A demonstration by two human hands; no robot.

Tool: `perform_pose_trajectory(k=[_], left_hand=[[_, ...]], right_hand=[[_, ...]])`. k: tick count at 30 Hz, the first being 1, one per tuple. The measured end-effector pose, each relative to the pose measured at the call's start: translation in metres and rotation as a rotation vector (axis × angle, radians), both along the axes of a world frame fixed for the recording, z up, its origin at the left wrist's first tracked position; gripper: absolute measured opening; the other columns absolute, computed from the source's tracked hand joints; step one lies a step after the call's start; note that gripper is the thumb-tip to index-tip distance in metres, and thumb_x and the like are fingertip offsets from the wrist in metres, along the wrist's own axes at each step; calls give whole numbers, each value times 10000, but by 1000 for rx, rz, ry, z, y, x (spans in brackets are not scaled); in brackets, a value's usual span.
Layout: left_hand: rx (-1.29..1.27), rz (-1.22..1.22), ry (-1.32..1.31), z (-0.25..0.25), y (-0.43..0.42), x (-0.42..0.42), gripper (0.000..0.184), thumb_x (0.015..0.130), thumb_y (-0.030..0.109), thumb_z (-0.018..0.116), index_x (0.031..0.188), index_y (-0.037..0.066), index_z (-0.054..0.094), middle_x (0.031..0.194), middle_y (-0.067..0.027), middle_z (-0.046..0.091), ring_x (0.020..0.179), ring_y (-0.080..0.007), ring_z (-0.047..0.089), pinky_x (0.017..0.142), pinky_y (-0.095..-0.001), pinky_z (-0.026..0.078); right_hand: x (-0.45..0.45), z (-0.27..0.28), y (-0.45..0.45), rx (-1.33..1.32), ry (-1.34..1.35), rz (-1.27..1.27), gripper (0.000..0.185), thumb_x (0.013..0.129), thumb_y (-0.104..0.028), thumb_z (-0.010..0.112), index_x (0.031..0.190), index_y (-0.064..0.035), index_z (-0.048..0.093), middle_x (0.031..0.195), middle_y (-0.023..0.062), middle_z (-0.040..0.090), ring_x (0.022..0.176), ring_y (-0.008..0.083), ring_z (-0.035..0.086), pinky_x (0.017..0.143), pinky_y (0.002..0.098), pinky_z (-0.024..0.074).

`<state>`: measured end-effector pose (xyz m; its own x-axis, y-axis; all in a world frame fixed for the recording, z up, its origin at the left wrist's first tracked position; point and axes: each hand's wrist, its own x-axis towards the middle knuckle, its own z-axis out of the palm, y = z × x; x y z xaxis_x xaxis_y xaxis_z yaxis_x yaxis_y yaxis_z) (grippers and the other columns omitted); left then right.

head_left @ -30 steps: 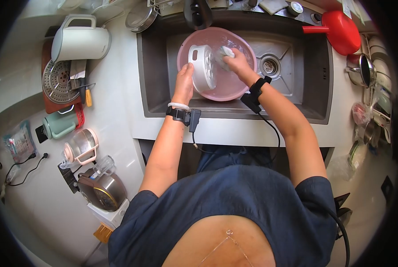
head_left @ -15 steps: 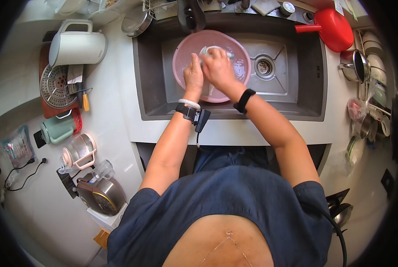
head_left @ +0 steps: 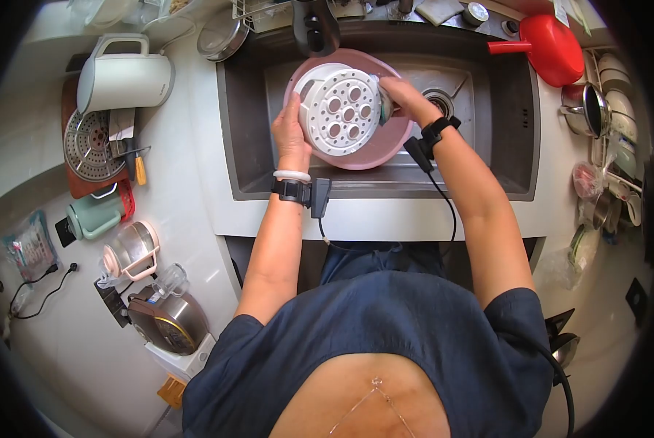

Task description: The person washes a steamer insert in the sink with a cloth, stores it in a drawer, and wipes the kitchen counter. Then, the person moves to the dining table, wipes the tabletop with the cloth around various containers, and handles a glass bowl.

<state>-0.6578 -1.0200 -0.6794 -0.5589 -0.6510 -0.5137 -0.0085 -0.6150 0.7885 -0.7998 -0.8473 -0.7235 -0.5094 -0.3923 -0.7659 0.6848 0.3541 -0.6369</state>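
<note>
A white perforated steamer tray (head_left: 345,113), round with small holes and several larger ones, is tilted up over the pink basin (head_left: 392,155). My left hand (head_left: 292,131) grips its left rim, thumb along the edge. At the opposite rim, my right hand (head_left: 408,100) is closed around a pale blue-green sponge or cloth (head_left: 384,102), pressed against the tray's side. The fingers partly hide it, so its exact kind is unclear. The basin stands inside the dark sink (head_left: 268,179).
The faucet (head_left: 314,29) reaches over the basin's back edge. Right of the basin is the drain (head_left: 438,101). A red pan (head_left: 549,51) stands at the back right; a white kettle (head_left: 126,77) and a knife (head_left: 138,166) are on the left counter.
The steamer tray has come up into view above the basin. My hands, close together over the basin before, have moved apart to its two sides, the right one outward.
</note>
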Motion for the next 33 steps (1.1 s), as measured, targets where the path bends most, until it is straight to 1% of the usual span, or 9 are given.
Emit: perform_pose_trajectory(k=[6, 8, 12, 15, 18, 21, 26, 30, 33], left_hand=[[148, 187, 33, -35, -6, -7, 477, 924, 389, 491, 1188, -9, 506, 1152, -98, 569, 1040, -223, 561, 883, -345, 460], [132, 46, 44, -50, -8, -7, 482, 946, 391, 438, 1248, 15, 456, 1214, -107, 530, 1099, -236, 522, 928, -361, 430], [195, -7, 79, -54, 1, 0, 501, 980, 384, 307, 1321, 18, 337, 1319, -163, 433, 1205, -301, 440, 1011, -441, 370], [215, -8, 92, -55, 3, 6, 460, 984, 338, 323, 1311, 14, 353, 1308, -169, 439, 1199, -289, 442, 1006, -424, 371], [227, 14, 47, -61, 1, 12, 450, 981, 315, 355, 1285, -17, 380, 1276, -170, 470, 1174, -273, 469, 992, -403, 384], [237, -24, 56, -49, -1, 11, 437, 991, 289, 300, 1293, -20, 366, 1306, -171, 441, 1210, -282, 436, 1012, -415, 369], [353, -70, 47, -21, 8, -1, 423, 986, 285, 283, 1279, -2, 384, 1296, -143, 458, 1195, -265, 449, 1008, -397, 370], [381, -149, -70, -6, 22, -11, 410, 967, 286, 312, 1252, 10, 410, 1243, -124, 495, 1134, -260, 486, 971, -390, 391], [275, -172, 144, -27, 20, -17, 378, 951, 250, 326, 1228, 13, 430, 1201, -131, 516, 1106, -286, 494, 950, -399, 397]], right_hand=[[55, -38, -15, -202, -285, -146, 377, 884, -276, 427, 1161, -29, 494, 1065, 136, 577, 923, 275, 607, 767, 496, 515], [70, -54, -20, -334, -323, -302, 343, 873, -216, 449, 1139, -4, 498, 1052, 147, 582, 933, 271, 606, 769, 486, 518], [72, -72, -11, -355, -311, -224, 322, 850, -167, 481, 1087, 48, 519, 973, 125, 606, 875, 268, 621, 713, 475, 534], [43, -89, -10, 182, -7, 32, 252, 785, -153, 561, 902, 62, 618, 844, 169, 642, 765, 274, 645, 651, 377, 508], [38, -86, -11, 521, 197, -39, 279, 771, -166, 546, 918, 60, 619, 830, 160, 642, 741, 234, 633, 645, 356, 491], [45, -88, -12, 154, 181, -293, 340, 769, -233, 559, 958, 43, 618, 850, 153, 647, 742, 239, 630, 659, 342, 484], [50, -9, -31, 30, 396, -170, 374, 766, -330, 580, 975, -24, 630, 896, 177, 646, 821, 285, 632, 710, 351, 488], [68, 54, -57, 78, 986, 65, 273, 752, -296, 610, 961, -129, 660, 952, 166, 587, 891, 309, 586, 735, 373, 492], [78, 61, -54, 160, 1291, 259, 206, 749, -243, 614, 928, -162, 675, 969, 141, 551, 905, 306, 557, 732, 390, 494]])
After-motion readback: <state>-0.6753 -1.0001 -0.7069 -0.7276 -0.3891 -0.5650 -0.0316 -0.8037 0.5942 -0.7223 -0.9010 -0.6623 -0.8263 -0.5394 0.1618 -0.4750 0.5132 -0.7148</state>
